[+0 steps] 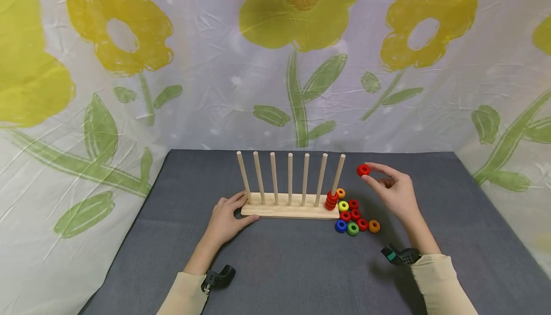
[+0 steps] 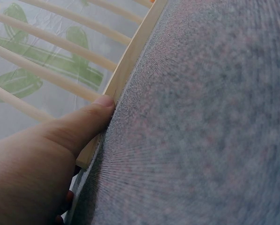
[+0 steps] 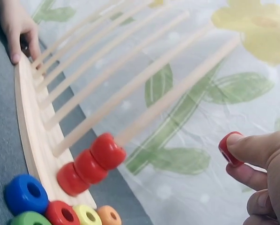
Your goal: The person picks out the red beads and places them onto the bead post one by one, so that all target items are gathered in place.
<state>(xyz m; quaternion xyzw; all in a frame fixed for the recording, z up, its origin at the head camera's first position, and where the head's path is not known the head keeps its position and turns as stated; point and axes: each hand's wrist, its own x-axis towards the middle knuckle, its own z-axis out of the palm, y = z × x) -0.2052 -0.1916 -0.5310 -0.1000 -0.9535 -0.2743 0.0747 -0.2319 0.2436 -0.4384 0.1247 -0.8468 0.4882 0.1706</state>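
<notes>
My right hand point(image 1: 399, 194) pinches a red bead point(image 1: 363, 170) with a hole through it between thumb and fingertips, raised to the right of the wooden peg rack point(image 1: 290, 213). The rack has a long flat base with several upright pegs. Three red beads point(image 3: 91, 166) are stacked at the bottom of its rightmost peg point(image 1: 338, 174). At the rack's left end, my left hand point(image 1: 225, 220) holds the base, its thumb point(image 2: 90, 117) along the front edge and its fingers reaching round behind, partly hidden.
By the rack's right end lie several loose beads: a blue bead point(image 1: 341, 226), a green bead point(image 1: 353, 229), a yellow bead point(image 1: 343, 206), orange ones and several red ones. A dark grey cloth point(image 1: 275, 267) covers the table. Behind it hangs a flower-printed curtain point(image 1: 202, 104).
</notes>
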